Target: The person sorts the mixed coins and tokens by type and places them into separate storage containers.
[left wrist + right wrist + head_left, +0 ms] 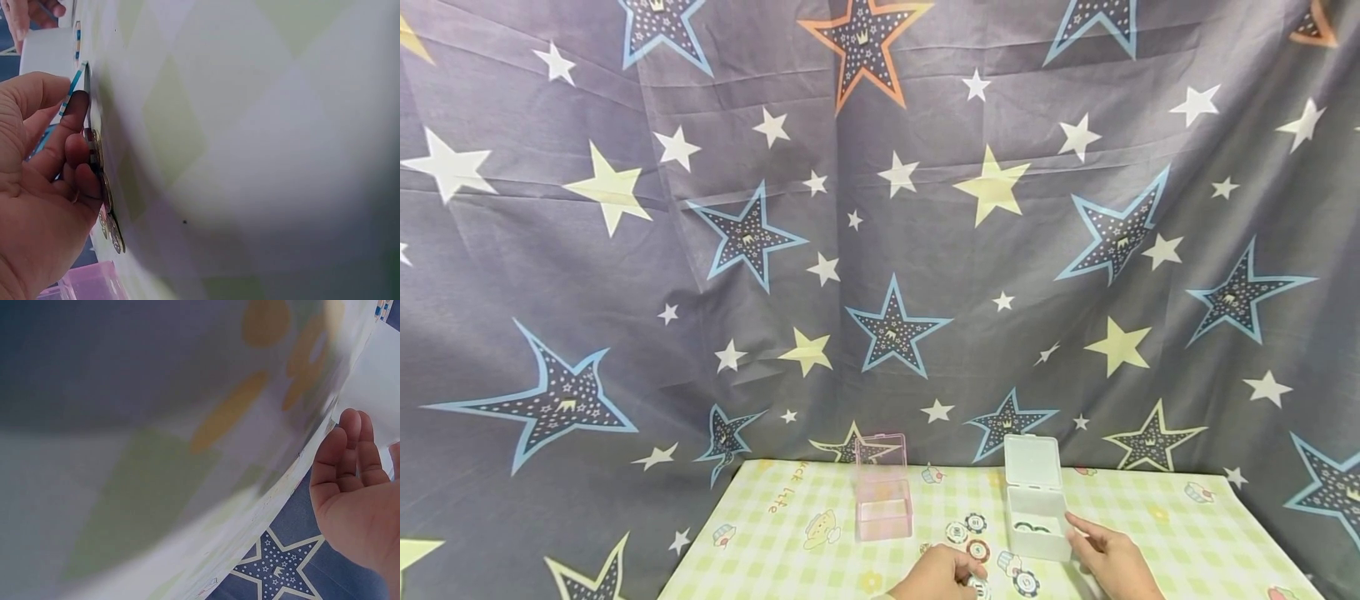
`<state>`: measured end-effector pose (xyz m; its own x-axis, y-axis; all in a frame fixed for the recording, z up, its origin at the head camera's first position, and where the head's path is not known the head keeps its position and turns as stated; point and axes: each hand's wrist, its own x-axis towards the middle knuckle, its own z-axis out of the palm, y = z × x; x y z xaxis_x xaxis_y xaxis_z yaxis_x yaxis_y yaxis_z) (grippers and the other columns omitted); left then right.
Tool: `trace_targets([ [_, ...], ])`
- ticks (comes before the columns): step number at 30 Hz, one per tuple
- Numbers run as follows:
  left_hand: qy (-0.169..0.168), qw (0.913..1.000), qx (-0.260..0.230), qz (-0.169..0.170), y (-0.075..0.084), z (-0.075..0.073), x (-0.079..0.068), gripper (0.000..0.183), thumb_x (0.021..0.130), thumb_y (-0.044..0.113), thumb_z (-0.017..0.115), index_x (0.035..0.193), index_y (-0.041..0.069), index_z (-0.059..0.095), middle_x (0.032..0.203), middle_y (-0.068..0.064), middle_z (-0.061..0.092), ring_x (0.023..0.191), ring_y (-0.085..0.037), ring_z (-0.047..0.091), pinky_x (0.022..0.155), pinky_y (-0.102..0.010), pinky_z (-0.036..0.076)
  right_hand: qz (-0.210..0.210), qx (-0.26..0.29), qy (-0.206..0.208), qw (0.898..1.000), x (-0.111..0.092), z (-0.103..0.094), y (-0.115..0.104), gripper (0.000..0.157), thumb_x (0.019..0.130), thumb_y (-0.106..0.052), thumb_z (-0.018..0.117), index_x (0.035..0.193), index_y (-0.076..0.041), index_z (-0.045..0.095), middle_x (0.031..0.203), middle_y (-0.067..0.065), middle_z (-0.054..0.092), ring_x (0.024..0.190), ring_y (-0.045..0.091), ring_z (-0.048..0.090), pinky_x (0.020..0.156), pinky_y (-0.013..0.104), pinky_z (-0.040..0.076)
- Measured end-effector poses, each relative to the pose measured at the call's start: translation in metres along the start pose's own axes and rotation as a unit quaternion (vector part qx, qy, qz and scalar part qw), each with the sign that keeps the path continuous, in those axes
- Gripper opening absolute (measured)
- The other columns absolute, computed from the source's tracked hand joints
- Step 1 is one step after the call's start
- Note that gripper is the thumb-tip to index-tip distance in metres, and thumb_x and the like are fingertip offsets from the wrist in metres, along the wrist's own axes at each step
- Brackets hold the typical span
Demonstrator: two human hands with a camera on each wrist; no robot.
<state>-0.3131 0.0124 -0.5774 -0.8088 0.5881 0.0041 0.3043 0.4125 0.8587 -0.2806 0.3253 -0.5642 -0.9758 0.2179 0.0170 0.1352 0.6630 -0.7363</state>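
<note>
There are 2 hands (pixel 934 573) (pixel 1112 562), 1 pink box (pixel 884 529), 1 white box (pixel 1040 547) and at least 7 round chips (pixel 978 550).

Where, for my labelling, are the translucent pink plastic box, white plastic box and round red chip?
Translucent pink plastic box (pixel 884 528): head view, front wall.
White plastic box (pixel 1039 547): head view, front wall.
Round red chip (pixel 978 550): head view, upper face.

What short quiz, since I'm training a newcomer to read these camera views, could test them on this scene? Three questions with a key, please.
1. Which one pinches a chip: A) left, B) right, C) neither?
2. True or false: the pink box is closed.
3. Fill in: the right hand is at the side of the ____ box.

Key:
1. A, the left hand.
2. False; its lid stands open.
3. White; the white box.
</note>
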Motion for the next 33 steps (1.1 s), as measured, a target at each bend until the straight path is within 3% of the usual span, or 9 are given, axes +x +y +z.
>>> trace_targets([
  [9,-0.001,0.9997,-0.006,-0.022,0.004,-0.003,0.001,0.024,0.088,-0.001,0.072,0.106,0.01,0.085,0.075,0.009,0.069,0.064,-0.003,0.05,0.072,-0.022,0.046,0.003,0.006,-0.001,1.0,0.001,0.001,0.0,0.062,0.103,-0.049,0.067,0.144,-0.003,0.065,0.1,0.012,0.082,0.075,0.015,0.073,0.084,0.055,0.061],
  [14,0.011,0.9996,-0.025,0.001,0.006,-0.005,0.006,0.028,0.085,0.0,0.072,0.11,0.008,0.084,0.085,0.007,0.076,0.073,0.002,0.057,0.067,-0.018,0.049,0.004,0.009,0.001,1.0,0.0,0.0,-0.002,0.061,0.103,-0.048,0.067,0.145,-0.003,0.064,0.098,0.011,0.083,0.07,0.015,0.073,0.084,0.056,0.061],
  [18,0.038,0.9981,-0.046,0.018,0.012,-0.006,0.01,0.028,0.085,0.003,0.074,0.112,0.005,0.082,0.085,0.006,0.073,0.07,0.0,0.053,0.066,-0.018,0.046,0.003,0.01,0.003,1.0,0.0,0.001,-0.002,0.06,0.104,-0.046,0.067,0.145,-0.002,0.064,0.097,0.01,0.083,0.068,0.015,0.073,0.085,0.056,0.061],
  [24,0.08,0.9925,-0.092,0.01,0.024,-0.004,0.015,0.03,0.087,0.005,0.073,0.117,0.003,0.08,0.081,0.011,0.066,0.057,-0.005,0.042,0.052,-0.018,0.037,0.006,0.014,0.003,1.0,-0.001,0.001,-0.001,0.06,0.104,-0.046,0.067,0.144,-0.002,0.064,0.094,0.009,0.083,0.068,0.016,0.073,0.081,0.053,0.061],
  [33,0.159,0.9795,-0.124,0.008,0.038,0.006,0.026,0.034,0.082,0.001,0.073,0.115,0.008,0.082,0.087,0.008,0.072,0.058,-0.002,0.051,0.05,-0.017,0.039,0.01,0.024,0.003,1.0,-0.001,0.002,-0.002,0.058,0.104,-0.044,0.067,0.144,-0.002,0.064,0.094,0.009,0.082,0.069,0.017,0.074,0.076,0.047,0.062],
])
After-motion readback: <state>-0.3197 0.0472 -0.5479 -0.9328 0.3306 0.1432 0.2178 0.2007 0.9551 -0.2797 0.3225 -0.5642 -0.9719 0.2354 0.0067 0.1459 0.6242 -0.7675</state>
